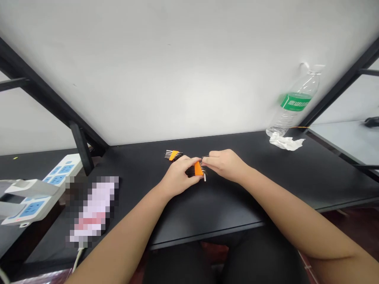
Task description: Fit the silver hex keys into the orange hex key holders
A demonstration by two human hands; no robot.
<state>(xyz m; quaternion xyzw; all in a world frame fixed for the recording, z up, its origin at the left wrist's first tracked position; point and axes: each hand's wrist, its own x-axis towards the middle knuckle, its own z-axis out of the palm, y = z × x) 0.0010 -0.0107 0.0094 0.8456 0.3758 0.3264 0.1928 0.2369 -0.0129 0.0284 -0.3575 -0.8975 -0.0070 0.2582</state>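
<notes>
My left hand [179, 176] grips an orange hex key holder [198, 169], thumb below and fingers above. Several dark metal keys stick out of the holder, and one short bright end points down at its right side. Close against its right, my right hand [222, 163] is closed in a pinch on a thin dark hex key, mostly hidden by the fingers. Just behind my left hand, a second orange holder [174, 155] with several metal rods lies on the black table [207, 213].
A white power strip [63, 173] with blue sockets and a plugged-in charger lies at left, beside a pixelated flat object [94, 209] with a cable. At back right, a clear bottle [291, 106] with a green label leans on the wall beside crumpled tissue [286, 142]. Black frame bars flank both sides.
</notes>
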